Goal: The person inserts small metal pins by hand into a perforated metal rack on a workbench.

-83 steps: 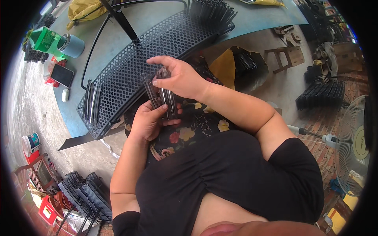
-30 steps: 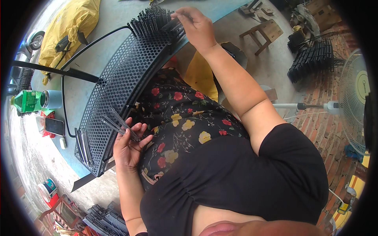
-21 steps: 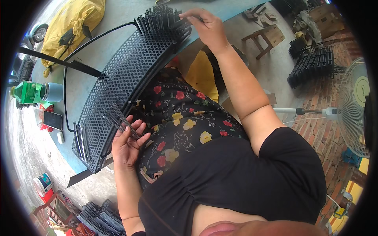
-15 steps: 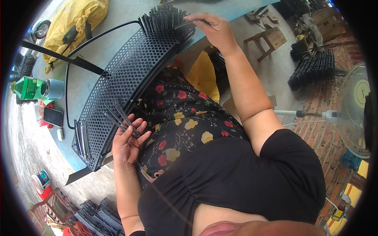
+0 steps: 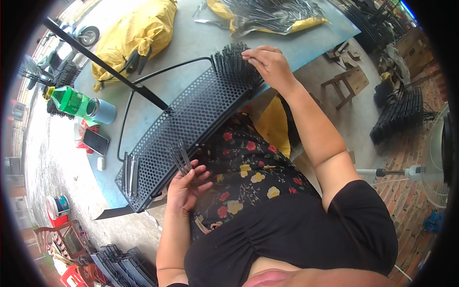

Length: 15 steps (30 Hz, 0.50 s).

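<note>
A long, curved black panel full of round holes [image 5: 177, 119] lies across the table's near edge, by my lap. At its far end stands a dense cluster of thin black strips [image 5: 233, 62]. My right hand [image 5: 271, 69] is at that cluster, thumb and fingers pinched together at its right side; what they grip is too small to make out. Several thin dark strips [image 5: 180, 157] fan out from my left hand [image 5: 187, 187], which holds them between thumb and fingers above the panel's near edge. More dark strips [image 5: 130, 174] sit at the panel's near-left end.
On the blue table [image 5: 186, 48] are yellow sacks [image 5: 143, 33], one spilling dark strips, a green bottle [image 5: 71, 101], a blue cup [image 5: 103, 111] and a phone [image 5: 95, 142]. A black post [image 5: 105, 67] rises from the panel. Right stand a wooden stool [image 5: 351, 83] and a fan [image 5: 436, 167].
The view has shifted, so the table and panel appear farther right and lower. My right hand's fingers have drawn together beside the cluster. My left hand still holds its strips.
</note>
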{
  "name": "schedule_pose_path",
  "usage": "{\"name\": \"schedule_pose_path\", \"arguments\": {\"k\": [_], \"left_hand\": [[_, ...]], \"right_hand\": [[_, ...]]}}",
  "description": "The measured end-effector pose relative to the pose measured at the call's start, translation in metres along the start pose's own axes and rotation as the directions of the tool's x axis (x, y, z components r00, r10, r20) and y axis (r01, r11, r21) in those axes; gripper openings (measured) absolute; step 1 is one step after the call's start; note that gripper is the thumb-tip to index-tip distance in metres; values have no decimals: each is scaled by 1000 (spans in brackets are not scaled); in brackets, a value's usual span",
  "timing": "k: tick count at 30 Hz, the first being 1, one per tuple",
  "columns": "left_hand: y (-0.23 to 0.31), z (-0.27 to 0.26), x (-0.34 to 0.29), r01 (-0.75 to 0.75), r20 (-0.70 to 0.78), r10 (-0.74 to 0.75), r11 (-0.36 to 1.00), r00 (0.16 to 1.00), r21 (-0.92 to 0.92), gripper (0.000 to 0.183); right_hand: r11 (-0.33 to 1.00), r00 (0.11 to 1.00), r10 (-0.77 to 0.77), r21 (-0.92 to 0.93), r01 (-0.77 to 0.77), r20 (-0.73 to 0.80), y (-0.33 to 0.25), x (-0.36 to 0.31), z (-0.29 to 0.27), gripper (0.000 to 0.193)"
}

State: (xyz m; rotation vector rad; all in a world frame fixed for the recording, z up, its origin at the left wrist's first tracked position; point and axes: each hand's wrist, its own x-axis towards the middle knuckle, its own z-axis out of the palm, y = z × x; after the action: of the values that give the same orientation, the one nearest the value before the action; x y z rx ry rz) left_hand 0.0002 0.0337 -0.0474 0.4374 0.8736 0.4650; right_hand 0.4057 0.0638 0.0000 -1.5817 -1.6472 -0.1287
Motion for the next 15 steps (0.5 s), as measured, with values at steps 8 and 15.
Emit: {"name": "schedule_pose_path", "arguments": {"k": [8,15], "left_hand": [[0,1,-9,16,-30,-16,1000,999,9,37],[1,8,1,26,-54,-22,997,998,72,31]], "right_hand": [[959,999,32,-280,-34,-10,8,15,7,29],[972,974,189,-163,-169,122,21,14,-8,29]]}}
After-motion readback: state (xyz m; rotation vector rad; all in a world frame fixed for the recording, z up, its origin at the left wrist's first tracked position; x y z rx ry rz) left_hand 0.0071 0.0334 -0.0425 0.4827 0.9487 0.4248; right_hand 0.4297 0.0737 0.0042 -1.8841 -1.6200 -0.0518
